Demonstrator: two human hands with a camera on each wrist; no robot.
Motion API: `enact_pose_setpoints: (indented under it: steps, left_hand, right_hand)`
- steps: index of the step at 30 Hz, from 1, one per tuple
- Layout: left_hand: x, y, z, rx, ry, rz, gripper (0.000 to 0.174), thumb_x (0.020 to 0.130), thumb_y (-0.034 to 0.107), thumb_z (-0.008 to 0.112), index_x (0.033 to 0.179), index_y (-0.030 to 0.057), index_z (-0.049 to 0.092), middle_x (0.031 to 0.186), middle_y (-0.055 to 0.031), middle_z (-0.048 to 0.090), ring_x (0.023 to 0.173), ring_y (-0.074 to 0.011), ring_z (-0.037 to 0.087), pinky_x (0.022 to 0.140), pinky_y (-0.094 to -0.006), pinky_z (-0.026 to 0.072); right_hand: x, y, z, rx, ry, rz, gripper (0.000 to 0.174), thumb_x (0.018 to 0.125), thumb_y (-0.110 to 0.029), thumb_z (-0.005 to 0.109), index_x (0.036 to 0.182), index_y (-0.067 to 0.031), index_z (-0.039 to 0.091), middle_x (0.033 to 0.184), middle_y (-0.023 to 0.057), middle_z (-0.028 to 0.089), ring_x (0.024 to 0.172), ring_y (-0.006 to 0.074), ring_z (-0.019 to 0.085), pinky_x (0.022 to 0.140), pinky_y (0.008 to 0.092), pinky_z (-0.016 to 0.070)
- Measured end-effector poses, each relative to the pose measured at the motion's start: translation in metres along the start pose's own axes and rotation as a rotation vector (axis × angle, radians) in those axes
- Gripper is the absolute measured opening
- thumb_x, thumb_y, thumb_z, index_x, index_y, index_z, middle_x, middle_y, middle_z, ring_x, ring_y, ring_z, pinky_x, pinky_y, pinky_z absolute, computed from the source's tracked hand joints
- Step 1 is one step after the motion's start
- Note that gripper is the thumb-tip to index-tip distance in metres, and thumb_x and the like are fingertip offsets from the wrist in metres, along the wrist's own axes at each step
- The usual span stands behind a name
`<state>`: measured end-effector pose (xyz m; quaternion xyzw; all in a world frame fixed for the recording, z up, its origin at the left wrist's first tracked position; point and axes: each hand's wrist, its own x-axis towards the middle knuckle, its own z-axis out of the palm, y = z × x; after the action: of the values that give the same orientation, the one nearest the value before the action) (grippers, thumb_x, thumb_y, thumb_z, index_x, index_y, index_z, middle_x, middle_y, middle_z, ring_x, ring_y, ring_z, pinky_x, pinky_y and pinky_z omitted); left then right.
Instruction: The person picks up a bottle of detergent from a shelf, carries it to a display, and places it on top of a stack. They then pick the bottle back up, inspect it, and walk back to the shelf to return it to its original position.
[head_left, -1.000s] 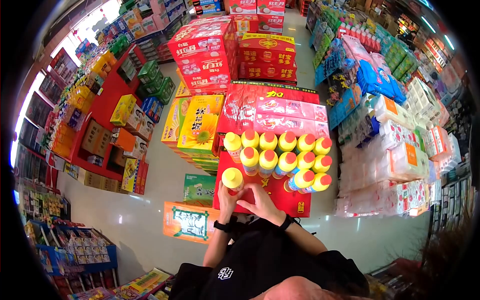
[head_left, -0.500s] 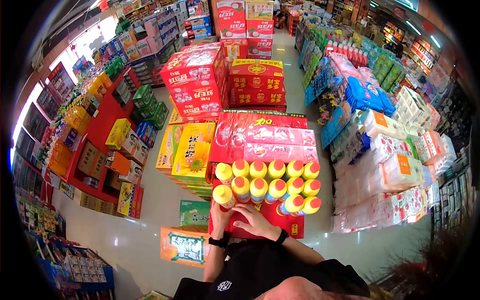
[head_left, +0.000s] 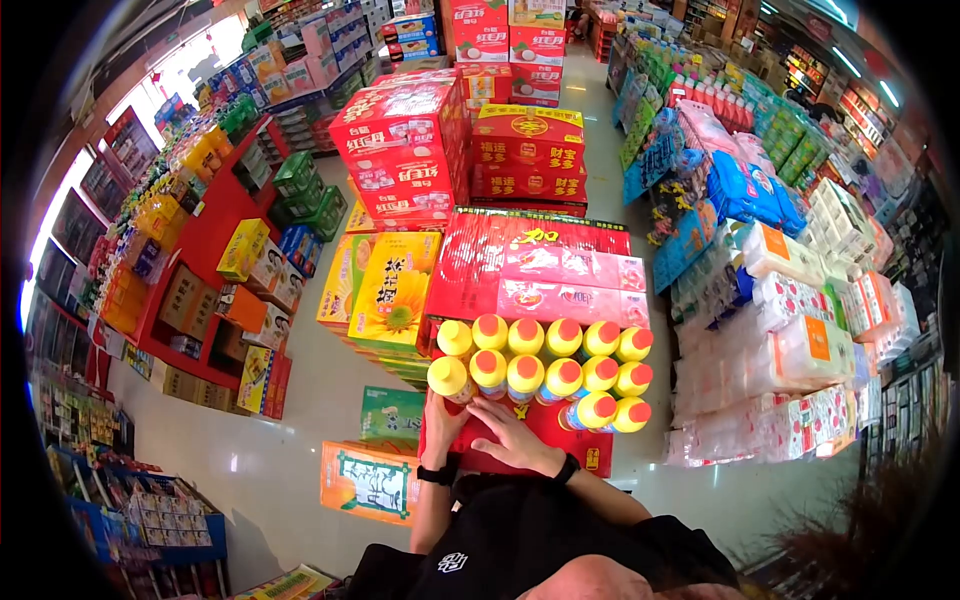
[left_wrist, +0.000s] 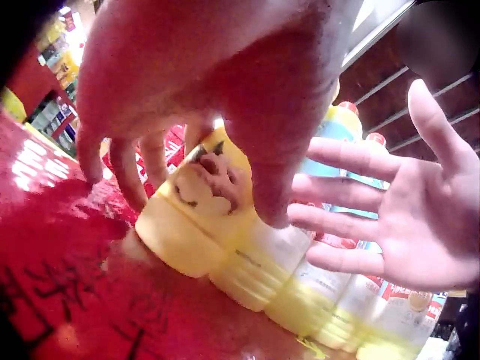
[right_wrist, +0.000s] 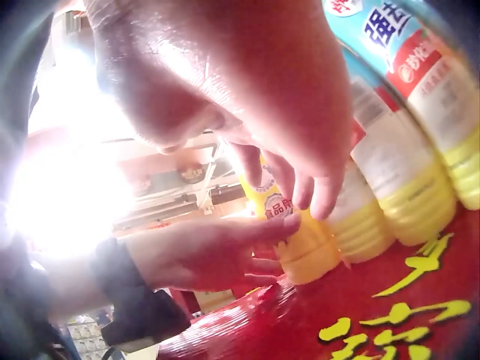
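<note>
A yellow bottle with a yellow cap [head_left: 448, 378] stands upright at the left end of the front row of bottles. My left hand [head_left: 440, 430] holds it low down, with the thumb on one side and the fingers on the other in the left wrist view. Beside it my right hand [head_left: 512, 442] is spread, fingers straight and fingertips close to the bottle's lower part. Another yellow-capped bottle [head_left: 454, 338] stands behind it. To the right are several red-capped bottles [head_left: 525, 375] with blue, red and white labels.
The bottles stand on a red carton [head_left: 580, 452], with pink packs [head_left: 570, 300] behind. Red boxes [head_left: 400, 150] and yellow tea boxes [head_left: 395, 290] are stacked beyond and to the left. Wrapped paper packs [head_left: 780, 370] fill the right. An orange box [head_left: 368, 483] lies at the lower left.
The yellow bottle has moved forward from near my body to the left end of the front row, with both hands following. Over the last half second the hands have barely moved.
</note>
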<state>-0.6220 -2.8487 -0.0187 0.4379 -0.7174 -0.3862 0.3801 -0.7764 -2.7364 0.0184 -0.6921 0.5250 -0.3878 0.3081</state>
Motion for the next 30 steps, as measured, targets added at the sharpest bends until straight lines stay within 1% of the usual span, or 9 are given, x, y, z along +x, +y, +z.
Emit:
enact_pose_setpoints:
  steps: [4, 7, 10, 17, 18, 20, 24, 27, 30]
  left_hand:
    - [-0.003, -0.003, 0.001, 0.034, 0.004, 0.018, 0.051, 0.073, 0.005, 0.082, 0.120, -0.0026, 0.062, 0.123, -0.0214, 0.062, 0.112, -0.0397, 0.062, 0.094, -0.0426, 0.0518]
    - [-0.002, 0.004, 0.002, 0.038, 0.029, -0.021, 0.049, 0.074, 0.004, 0.080, 0.119, -0.0026, 0.062, 0.120, -0.0213, 0.064, 0.111, -0.0400, 0.062, 0.094, -0.0426, 0.0513]
    - [0.000, -0.003, 0.005, 0.022, 0.043, -0.054, 0.051, 0.072, 0.004, 0.081, 0.120, -0.0025, 0.063, 0.120, -0.0207, 0.064, 0.112, -0.0393, 0.062, 0.095, -0.0430, 0.0510]
    - [0.005, -0.002, 0.009, 0.059, 0.037, -0.096, 0.060, 0.072, 0.014, 0.086, 0.124, -0.0020, 0.061, 0.130, -0.0213, 0.060, 0.118, -0.0397, 0.060, 0.098, -0.0432, 0.0509]
    - [0.004, -0.004, 0.009, 0.100, 0.055, -0.043, 0.064, 0.072, 0.014, 0.087, 0.127, -0.0015, 0.059, 0.133, -0.0216, 0.059, 0.121, -0.0401, 0.059, 0.099, -0.0433, 0.0510]
    - [0.004, -0.005, 0.008, 0.080, 0.029, -0.045, 0.065, 0.071, 0.015, 0.087, 0.128, -0.0015, 0.059, 0.134, -0.0218, 0.058, 0.122, -0.0401, 0.058, 0.099, -0.0434, 0.0510]
    - [0.001, -0.005, 0.003, 0.066, 0.001, -0.021, 0.066, 0.071, 0.012, 0.087, 0.129, -0.0006, 0.058, 0.131, -0.0215, 0.058, 0.117, -0.0407, 0.059, 0.097, -0.0436, 0.0509]
    - [0.006, 0.001, 0.000, 0.045, -0.006, 0.000, 0.065, 0.073, 0.017, 0.087, 0.128, 0.0007, 0.058, 0.127, -0.0202, 0.060, 0.117, -0.0387, 0.060, 0.098, -0.0432, 0.0504]
    - [0.010, 0.004, -0.002, 0.070, -0.019, -0.004, 0.064, 0.074, 0.021, 0.087, 0.128, 0.0015, 0.059, 0.125, -0.0190, 0.062, 0.116, -0.0385, 0.060, 0.096, -0.0431, 0.0509]
  right_hand:
    - [0.001, 0.004, -0.001, 0.003, -0.024, 0.002, 0.073, 0.101, -0.053, 0.054, 0.153, -0.0053, 0.038, 0.158, 0.0219, 0.033, 0.148, 0.0379, 0.030, 0.121, 0.0476, 0.0279]
    - [0.002, 0.006, -0.001, 0.000, -0.019, 0.007, 0.071, 0.101, -0.052, 0.054, 0.153, -0.0057, 0.039, 0.159, 0.0234, 0.032, 0.148, 0.0391, 0.030, 0.121, 0.0478, 0.0274]
    - [0.001, 0.007, 0.002, 0.016, 0.003, -0.001, 0.069, 0.101, -0.050, 0.055, 0.152, -0.0069, 0.040, 0.160, 0.0242, 0.030, 0.149, 0.0402, 0.028, 0.121, 0.0483, 0.0268]
    - [0.003, 0.009, 0.000, 0.033, -0.008, -0.004, 0.067, 0.101, -0.050, 0.054, 0.151, -0.0070, 0.042, 0.161, 0.0238, 0.027, 0.149, 0.0405, 0.027, 0.121, 0.0485, 0.0265]
    - [0.003, 0.011, 0.000, 0.022, -0.004, -0.014, 0.067, 0.101, -0.050, 0.054, 0.151, -0.0071, 0.042, 0.161, 0.0237, 0.027, 0.150, 0.0405, 0.027, 0.121, 0.0485, 0.0266]
    - [0.003, 0.008, -0.001, 0.030, -0.009, -0.012, 0.065, 0.102, -0.050, 0.054, 0.150, -0.0071, 0.044, 0.161, 0.0237, 0.026, 0.149, 0.0401, 0.028, 0.120, 0.0478, 0.0290]
    - [0.002, 0.007, -0.002, 0.025, -0.024, -0.031, 0.064, 0.102, -0.047, 0.055, 0.149, -0.0055, 0.043, 0.162, 0.0253, 0.023, 0.150, 0.0406, 0.026, 0.120, 0.0474, 0.0295]
    - [-0.002, 0.000, -0.007, -0.007, -0.067, 0.004, 0.064, 0.101, -0.044, 0.058, 0.148, -0.0044, 0.044, 0.163, 0.0274, 0.019, 0.151, 0.0411, 0.022, 0.120, 0.0470, 0.0285]
    - [-0.006, -0.005, -0.006, -0.045, -0.060, -0.024, 0.063, 0.101, -0.044, 0.059, 0.148, -0.0044, 0.044, 0.163, 0.0275, 0.019, 0.151, 0.0417, 0.024, 0.120, 0.0471, 0.0294]
